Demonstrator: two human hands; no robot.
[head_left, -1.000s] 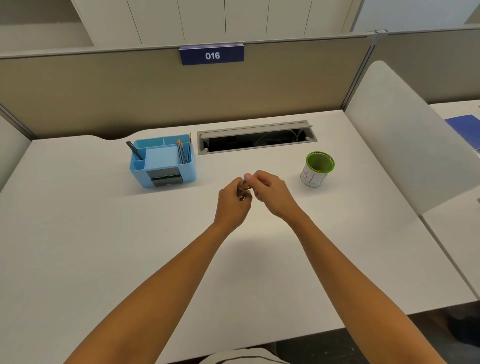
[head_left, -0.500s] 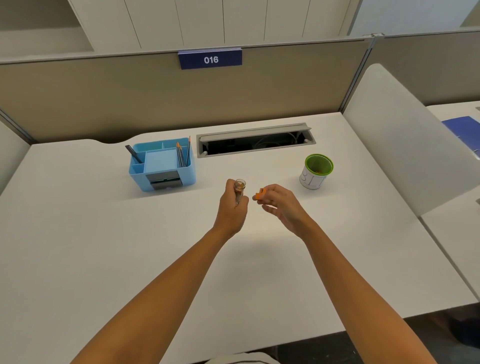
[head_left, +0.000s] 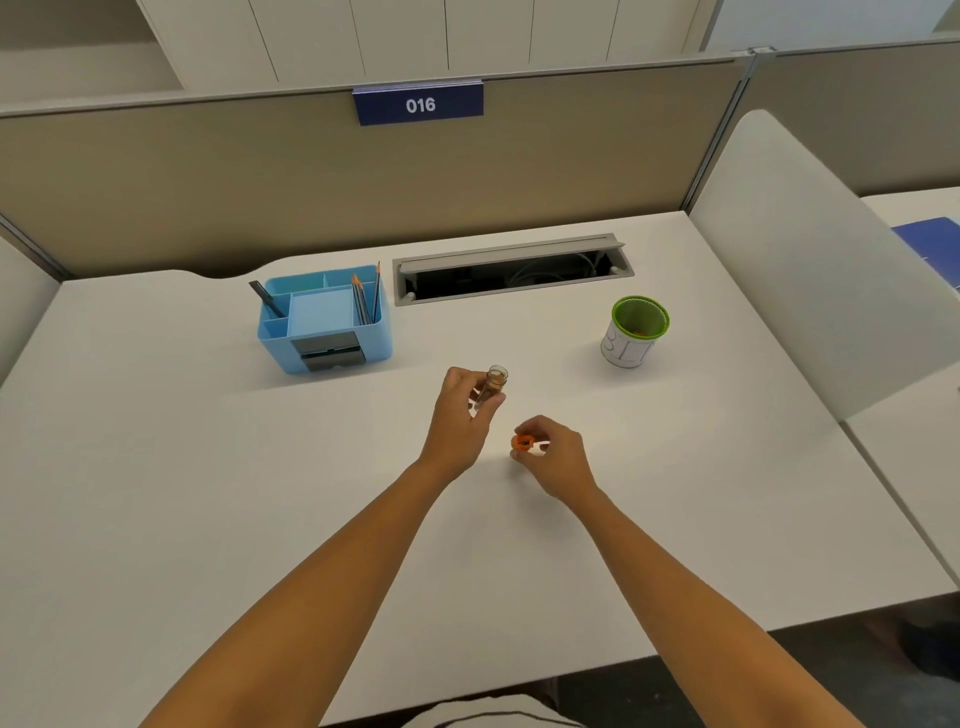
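Note:
My left hand (head_left: 461, 415) grips a small clear vial (head_left: 492, 387) above the middle of the white desk (head_left: 208, 493). The vial is uncapped, tilted slightly to the right, with something brownish near its top. My right hand (head_left: 556, 454) is lower and to the right, just over the desk, pinching a small orange cap (head_left: 522, 442) between thumb and fingertips. The two hands are apart, roughly a hand's width between them.
A blue desk organiser (head_left: 324, 319) with pencils and a pen stands at the back left. A grey cable hatch (head_left: 511, 270) lies open behind the hands. A green-rimmed white cup (head_left: 634, 332) stands at the right. Partition walls close the back and right sides.
The hands were joined at the vial's top; the orange cap came off in my right hand, which then moved down and back toward me. My left hand stays holding the vial.

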